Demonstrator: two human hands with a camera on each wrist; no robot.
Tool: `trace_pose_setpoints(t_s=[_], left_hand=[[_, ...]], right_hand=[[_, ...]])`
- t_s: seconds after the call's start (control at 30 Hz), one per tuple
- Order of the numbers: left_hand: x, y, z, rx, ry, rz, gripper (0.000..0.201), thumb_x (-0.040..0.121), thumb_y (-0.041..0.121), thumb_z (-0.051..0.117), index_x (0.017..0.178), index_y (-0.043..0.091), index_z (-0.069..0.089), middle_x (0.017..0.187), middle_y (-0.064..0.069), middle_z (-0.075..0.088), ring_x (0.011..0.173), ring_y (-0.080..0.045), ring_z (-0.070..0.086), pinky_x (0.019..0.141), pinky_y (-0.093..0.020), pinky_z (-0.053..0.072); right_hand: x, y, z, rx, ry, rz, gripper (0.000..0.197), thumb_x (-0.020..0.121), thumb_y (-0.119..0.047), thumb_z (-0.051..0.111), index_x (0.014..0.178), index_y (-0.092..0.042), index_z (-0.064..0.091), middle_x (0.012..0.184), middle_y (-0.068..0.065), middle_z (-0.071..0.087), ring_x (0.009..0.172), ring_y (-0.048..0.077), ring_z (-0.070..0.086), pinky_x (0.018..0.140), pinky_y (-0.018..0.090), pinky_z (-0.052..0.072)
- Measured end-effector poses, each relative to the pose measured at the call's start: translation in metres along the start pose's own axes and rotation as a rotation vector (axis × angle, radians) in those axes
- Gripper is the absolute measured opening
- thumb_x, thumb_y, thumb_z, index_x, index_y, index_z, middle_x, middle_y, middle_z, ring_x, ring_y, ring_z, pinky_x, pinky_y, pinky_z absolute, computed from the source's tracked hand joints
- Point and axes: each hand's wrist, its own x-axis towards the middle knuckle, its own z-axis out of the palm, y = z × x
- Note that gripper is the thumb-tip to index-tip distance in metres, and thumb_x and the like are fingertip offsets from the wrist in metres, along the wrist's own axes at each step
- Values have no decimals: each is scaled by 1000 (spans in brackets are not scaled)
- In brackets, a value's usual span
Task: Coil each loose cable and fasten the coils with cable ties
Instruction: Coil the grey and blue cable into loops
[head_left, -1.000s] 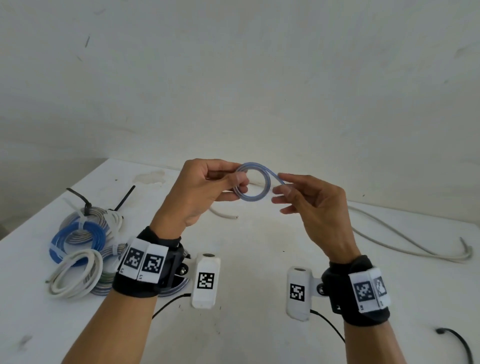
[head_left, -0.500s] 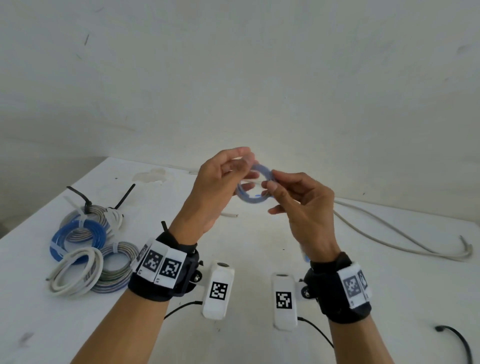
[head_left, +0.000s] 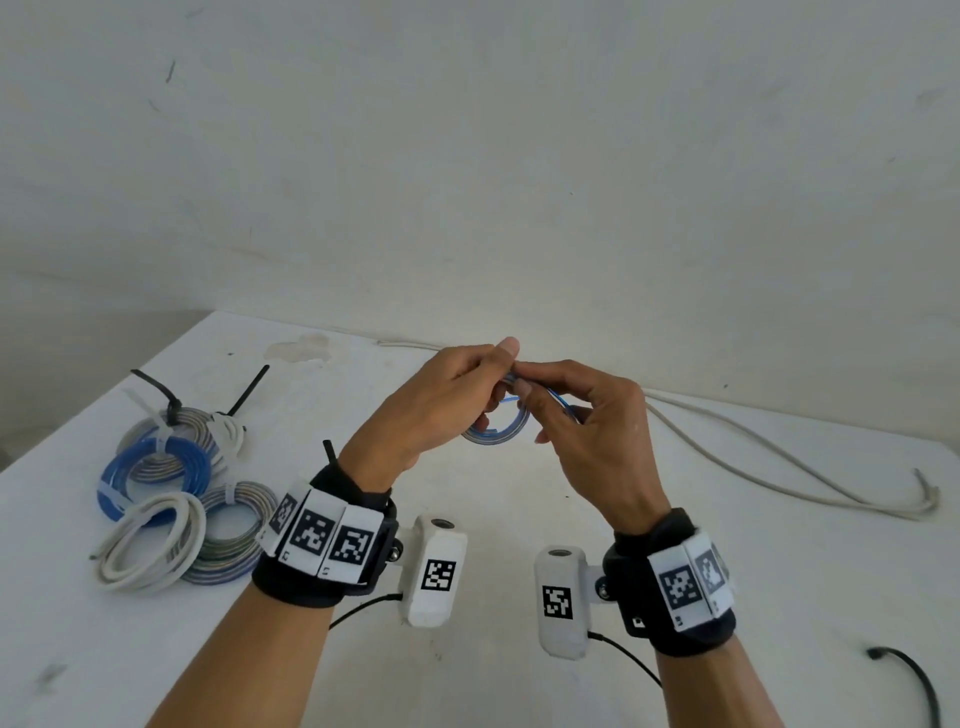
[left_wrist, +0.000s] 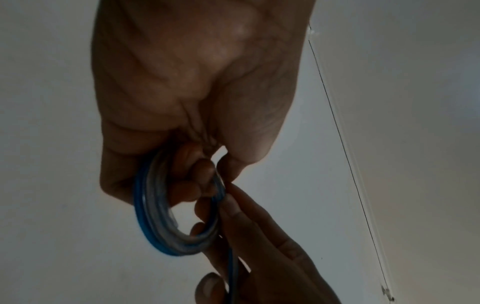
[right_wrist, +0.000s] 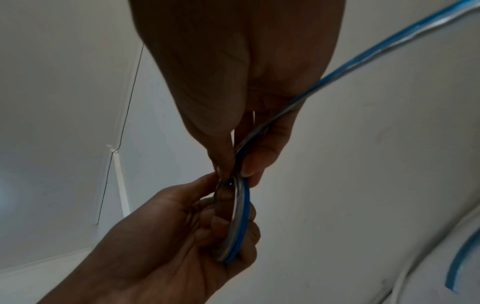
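Two hands at work: the left hand (head_left: 441, 410) grips the small blue-and-white cable coil (head_left: 496, 431) with its fingers curled through the ring; the right hand (head_left: 587, 421) pinches the free run of the same cable between thumb and fingertips, just where it meets the coil
Coil position: held in the air above the white worktop (head_left: 493, 519), between the two hands, which touch at the fingertips; in the right wrist view the loose tail (right_wrist: 363, 59) runs up and away past the palm
Step in hand: most likely laying another turn onto the coil; no cable tie is on it yet
Doing it well: keep the left grip firm so the stacked turns do not spring apart; let the cable slide through the right pinch without twisting; lay each new turn flat against the last, at the same width
Risk: a slack pinch could let the ring unwind
Finished work: several tied coils (head_left: 156, 462) lie together at the left of the worktop
Left to do: a loose pale cable (head_left: 779, 462) trails across the right side; a black cable end (head_left: 914, 675) lies near the front right edge
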Motion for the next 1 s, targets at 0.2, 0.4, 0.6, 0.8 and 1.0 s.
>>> trace_pose_setpoints(t_s=[0.2, 0.4, 0.6, 0.8, 1.0], left_hand=[[0, 5, -5, -221, 205, 60, 46, 107, 34, 44, 72, 6, 51, 64, 2, 39, 53, -10, 37, 54, -21, 41], [-2, 18, 5, -687, 254, 11, 40, 109, 31, 39, 75, 11, 45, 52, 5, 30, 42, -9, 35, 58, -24, 40], [0, 15, 4, -459, 174, 59, 29, 105, 11, 34, 95, 5, 61, 63, -7, 57, 54, -15, 51, 72, -36, 54], [-6, 8, 7, -77, -7, -22, 56, 107, 43, 39, 91, -2, 67, 55, 7, 48, 48, -5, 46, 64, -20, 51], [-1, 8, -2, -174, 56, -14, 52, 106, 37, 46, 81, -4, 66, 54, 11, 37, 47, -5, 37, 68, -25, 51]], right_hand=[[-1, -3, 15, 160, 171, 36, 9, 95, -14, 71, 103, -17, 74, 90, -3, 78, 80, 17, 75, 56, 26, 58], [-5, -2, 38, 369, 280, 59, 19, 90, -5, 74, 107, -15, 74, 96, 5, 78, 88, 21, 76, 55, 27, 59], [3, 2, 4, 206, 206, 27, 19, 94, -8, 70, 107, -20, 76, 99, -5, 78, 89, 19, 73, 60, 25, 59], [0, 6, -8, 9, -27, 0, 21, 97, -10, 67, 114, -18, 77, 102, -7, 78, 94, 16, 73, 66, 23, 59], [2, 6, -1, 47, 7, -10, 22, 98, -12, 67, 116, -20, 76, 105, -9, 78, 94, 14, 74, 74, 30, 62]])
